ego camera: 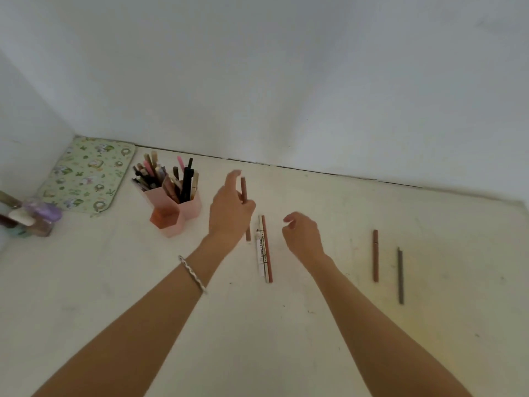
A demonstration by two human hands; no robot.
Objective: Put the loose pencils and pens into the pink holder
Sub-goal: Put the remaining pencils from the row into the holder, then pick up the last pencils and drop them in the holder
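The pink holder (174, 213) stands at the back left of the white surface, packed with several pens and pencils. My left hand (229, 213) is just right of it, shut on a brown pencil (244, 190) held nearly upright. My right hand (303, 236) hovers with fingers apart and holds nothing. Between the two hands lie a white pen (260, 253) and a brown pencil (267, 250) side by side. Farther right lie another brown pencil (375, 256) and a grey pencil (400, 276).
A green patterned mat (88, 176) lies in the back left corner. Small bottles (34, 217) cluster at the left edge. White walls (286, 81) close off the back and the left side.
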